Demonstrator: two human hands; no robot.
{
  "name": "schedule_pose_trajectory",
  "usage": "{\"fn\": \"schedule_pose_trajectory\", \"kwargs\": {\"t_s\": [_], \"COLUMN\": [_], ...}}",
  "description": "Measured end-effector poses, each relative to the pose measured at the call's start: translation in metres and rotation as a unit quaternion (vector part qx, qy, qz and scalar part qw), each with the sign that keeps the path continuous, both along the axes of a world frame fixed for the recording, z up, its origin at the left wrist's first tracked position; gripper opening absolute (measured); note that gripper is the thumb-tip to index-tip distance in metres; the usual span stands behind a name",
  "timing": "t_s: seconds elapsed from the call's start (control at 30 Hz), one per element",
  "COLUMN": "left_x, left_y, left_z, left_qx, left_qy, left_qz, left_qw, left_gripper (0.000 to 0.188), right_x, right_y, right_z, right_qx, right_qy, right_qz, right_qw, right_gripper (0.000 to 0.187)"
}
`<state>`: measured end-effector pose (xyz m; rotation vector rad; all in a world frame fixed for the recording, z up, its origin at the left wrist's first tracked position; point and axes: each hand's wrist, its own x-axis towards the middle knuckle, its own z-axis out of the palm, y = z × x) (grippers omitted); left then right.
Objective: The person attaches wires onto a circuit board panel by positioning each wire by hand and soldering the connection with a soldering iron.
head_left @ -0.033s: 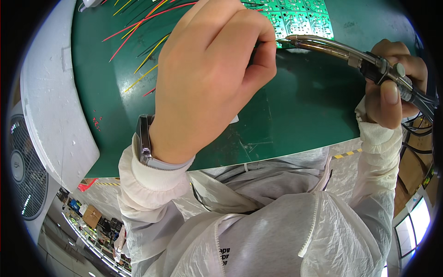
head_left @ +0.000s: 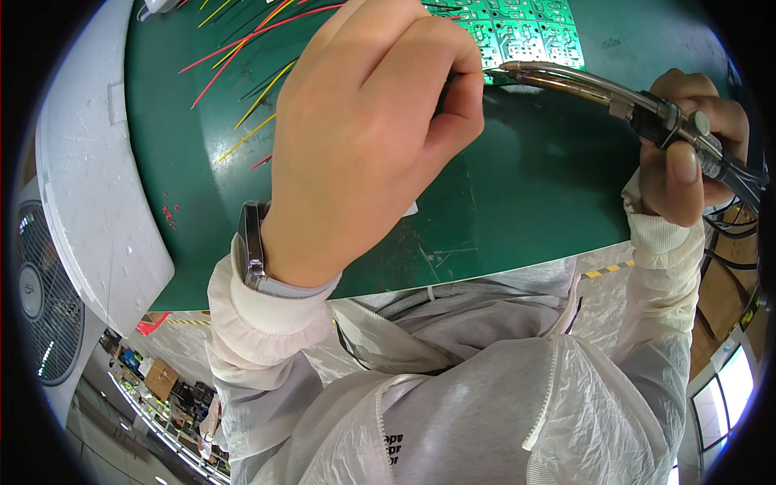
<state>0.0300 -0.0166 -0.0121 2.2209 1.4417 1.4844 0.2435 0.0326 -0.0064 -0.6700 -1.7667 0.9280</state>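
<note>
My left hand (head_left: 364,137) reaches over the table with thumb and fingers pinched together at the near edge of a green circuit board panel (head_left: 525,36). What the pinch holds is hidden behind the fingers. In my right hand (head_left: 687,153) is a soldering iron (head_left: 578,83) with a thin metal tube along its shaft. Its tip points left and meets the board's near edge, close to my left fingertips. Red, yellow and black wires (head_left: 250,40) fan out to the left of the board, partly covered by my left hand.
The green table mat (head_left: 453,218) carries small red scraps (head_left: 169,212) at the left. A white foam box or panel (head_left: 97,162) borders that side, with a fan (head_left: 44,291) beyond it. Black cables (head_left: 740,182) trail from the iron at the right.
</note>
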Motion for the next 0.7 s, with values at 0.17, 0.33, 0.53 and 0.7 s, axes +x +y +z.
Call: {"fn": "schedule_pose_trajectory", "kwargs": {"t_s": [0.17, 0.33, 0.53, 0.7], "left_x": [-0.0021, -0.0045, -0.0025, -0.0054], "left_y": [0.0040, 0.0003, -0.0007, -0.0022], "left_z": [0.0098, 0.0051, 0.0068, 0.0052], "left_qx": [0.044, -0.042, -0.052, -0.054], "left_qy": [0.008, 0.049, 0.046, 0.054], "left_qz": [-0.080, -0.016, -0.004, -0.004], "left_qw": [0.996, 0.998, 0.998, 0.997], "left_gripper": [0.019, 0.019, 0.019, 0.019], "right_x": [-0.0018, -0.0015, 0.0002, 0.0007], "right_y": [0.0009, 0.0020, 0.0027, 0.0031], "right_z": [0.0006, 0.0000, -0.0008, -0.0027], "right_qx": [0.007, 0.016, 0.010, 0.007], "right_qy": [-0.001, -0.002, 0.004, 0.012], "right_qz": [0.000, 0.005, 0.014, 0.019], "right_qw": [1.000, 1.000, 1.000, 1.000], "right_gripper": [0.036, 0.036, 0.036, 0.031]}}
